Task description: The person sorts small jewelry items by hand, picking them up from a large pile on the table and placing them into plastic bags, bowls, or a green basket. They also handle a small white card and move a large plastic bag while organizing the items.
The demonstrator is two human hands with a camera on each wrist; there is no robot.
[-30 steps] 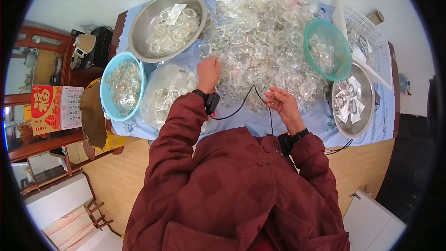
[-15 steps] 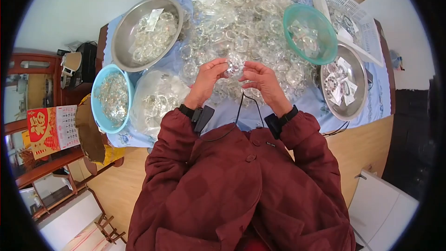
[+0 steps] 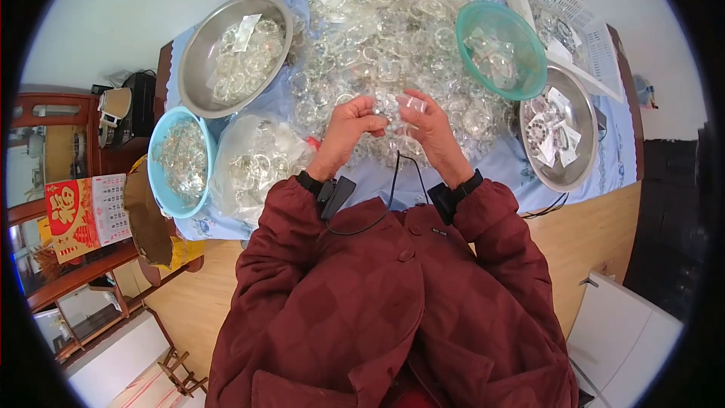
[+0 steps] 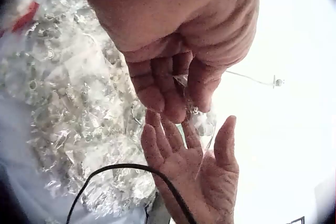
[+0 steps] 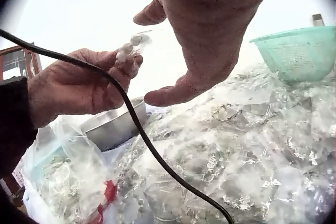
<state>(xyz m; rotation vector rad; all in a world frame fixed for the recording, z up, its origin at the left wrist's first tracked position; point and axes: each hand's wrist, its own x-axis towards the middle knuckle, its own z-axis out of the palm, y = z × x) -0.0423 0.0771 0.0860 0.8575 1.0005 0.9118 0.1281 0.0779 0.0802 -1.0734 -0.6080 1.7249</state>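
My left hand (image 3: 343,132) pinches a small clear plastic bag (image 3: 388,111) between thumb and fingers, above the pile's near edge. Pale, rounded, bead-like pieces show in the bag (image 5: 131,46) in the right wrist view. My right hand (image 3: 434,140) is held up beside it, fingers at the bag's far side in the head view. In the right wrist view the right hand (image 5: 202,40) has its thumb and fingers spread apart. Below both hands spreads a large pile of clear bags (image 3: 377,45) with ring-shaped, bracelet-like items.
Left of the pile are a steel basin (image 3: 189,75), a light-blue basin (image 3: 155,170) and a large clear bag (image 3: 283,136). On the right stand a green basket (image 3: 540,68), a steel bowl (image 3: 585,159) and a white crate (image 3: 608,68). A black cable (image 3: 394,174) hangs between my wrists.
My left hand has left the pile and come up with the small bag to meet my right hand. Over the last half second the bag has turned and the right fingers have shifted beside it.
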